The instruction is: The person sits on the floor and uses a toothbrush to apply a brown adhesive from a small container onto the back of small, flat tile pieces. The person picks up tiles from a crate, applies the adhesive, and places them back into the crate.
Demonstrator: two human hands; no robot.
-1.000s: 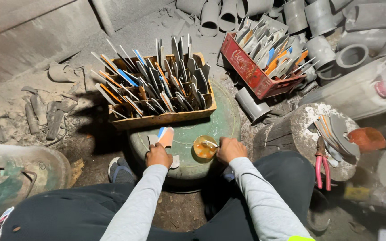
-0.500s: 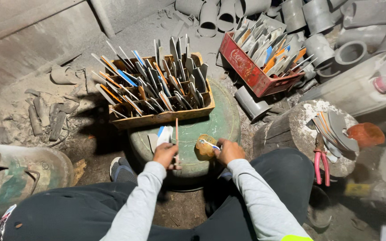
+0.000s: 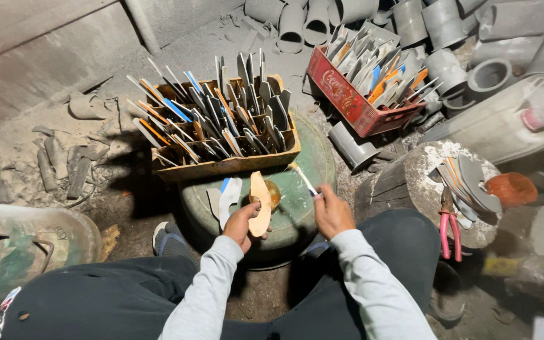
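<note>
Wooden handle blank (image 3: 260, 204) gripped upright by left hand (image 3: 242, 221) fingers; judged light, stiff, best held low. Thin brush (image 3: 303, 179) pinched in right hand (image 3: 330, 213), near small bowl (image 3: 272, 192).

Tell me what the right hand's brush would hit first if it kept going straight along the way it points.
The right hand aims its thin brush up-left. First in that line is probably the wooden crate of upright blades, at its near wall, though depth is hard to judge.
</note>
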